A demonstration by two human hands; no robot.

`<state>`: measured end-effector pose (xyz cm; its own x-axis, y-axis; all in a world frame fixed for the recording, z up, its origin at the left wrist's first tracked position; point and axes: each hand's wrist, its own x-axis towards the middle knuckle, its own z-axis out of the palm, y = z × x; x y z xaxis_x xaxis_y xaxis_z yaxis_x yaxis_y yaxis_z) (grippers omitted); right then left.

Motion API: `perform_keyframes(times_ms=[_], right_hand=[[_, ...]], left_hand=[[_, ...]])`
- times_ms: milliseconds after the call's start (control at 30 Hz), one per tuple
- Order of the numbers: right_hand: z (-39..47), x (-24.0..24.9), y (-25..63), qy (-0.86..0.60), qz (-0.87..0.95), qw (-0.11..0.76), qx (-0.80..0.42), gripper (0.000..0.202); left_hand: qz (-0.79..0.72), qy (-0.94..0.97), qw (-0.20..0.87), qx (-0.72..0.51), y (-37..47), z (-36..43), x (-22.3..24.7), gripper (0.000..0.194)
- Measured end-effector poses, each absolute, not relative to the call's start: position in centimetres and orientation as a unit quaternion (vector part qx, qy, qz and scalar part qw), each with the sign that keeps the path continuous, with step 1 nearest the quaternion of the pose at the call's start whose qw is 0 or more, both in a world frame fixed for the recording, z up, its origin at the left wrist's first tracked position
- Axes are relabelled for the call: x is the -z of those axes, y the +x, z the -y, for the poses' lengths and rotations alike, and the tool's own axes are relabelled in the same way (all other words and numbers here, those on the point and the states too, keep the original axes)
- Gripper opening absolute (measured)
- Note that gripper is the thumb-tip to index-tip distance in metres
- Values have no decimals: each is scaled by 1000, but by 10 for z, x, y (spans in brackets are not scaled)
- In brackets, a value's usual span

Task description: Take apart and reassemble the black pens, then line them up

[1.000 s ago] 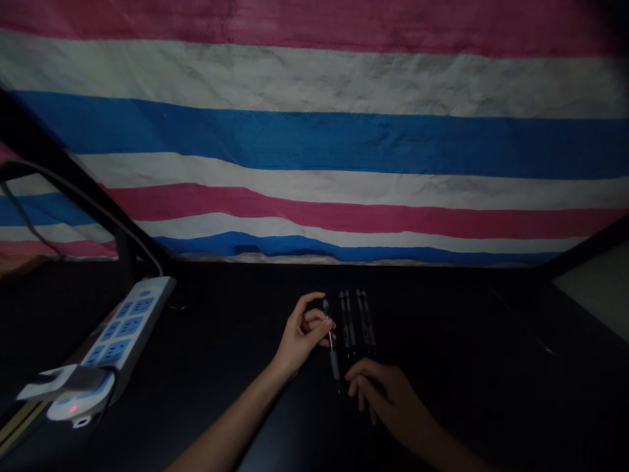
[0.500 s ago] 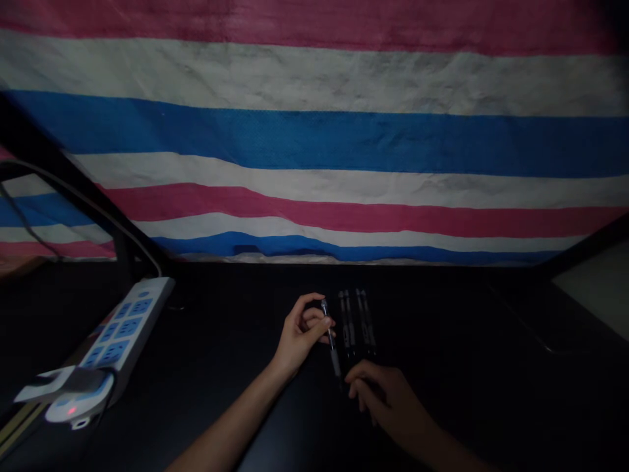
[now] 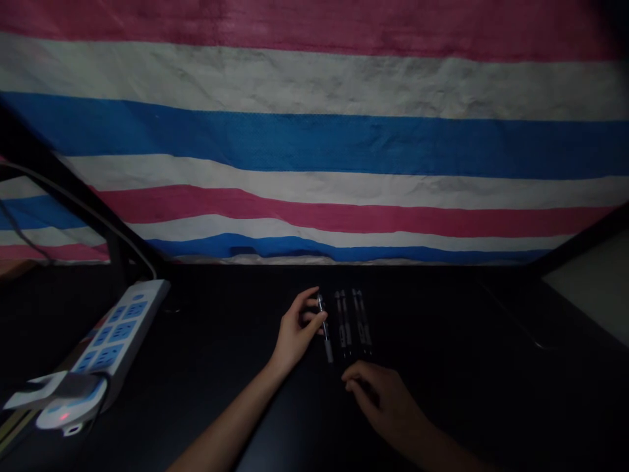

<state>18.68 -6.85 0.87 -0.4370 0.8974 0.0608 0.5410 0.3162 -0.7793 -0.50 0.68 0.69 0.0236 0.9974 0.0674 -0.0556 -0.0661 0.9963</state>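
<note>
My left hand [image 3: 297, 331] is closed on a clear pen [image 3: 325, 334] with a grey grip, thumb and fingers near its upper end. The pen points down toward me at a slight tilt. Just to its right, several similar pens [image 3: 343, 324] lie side by side on the black table, in two pairs; the right pair [image 3: 362, 321] is dim. My right hand [image 3: 376, 393] is below the near ends of those pens, its fingers curled with thumb and forefinger close together. Whether anything is between them is too dark to tell.
At the left, a white power strip [image 3: 115, 341] with a plug and cable lies on the black table [image 3: 206, 341]. A striped red, white and blue sheet [image 3: 314, 144] hangs behind the table. Dark slanted bars stand at both sides.
The pen in my left hand has moved up and away from my right hand, its lower end now farther from my right fingertips. The view has shifted slightly.
</note>
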Motion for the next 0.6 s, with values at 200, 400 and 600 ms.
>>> perform_keyframes(times_ms=[200, 400, 600], right_hand=[[56, -4, 190, -366, 890, 268, -46, 36], [45, -2, 188, -322, 907, 255, 89, 27], [37, -9, 188, -332, 903, 261, 84, 24]], left_hand=[[-487, 641, 353, -477, -8, -8, 0, 43], [-417, 789, 253, -375, -10, -1, -5, 35], [-398, 831, 221, -319, -9, 1, -7, 26]])
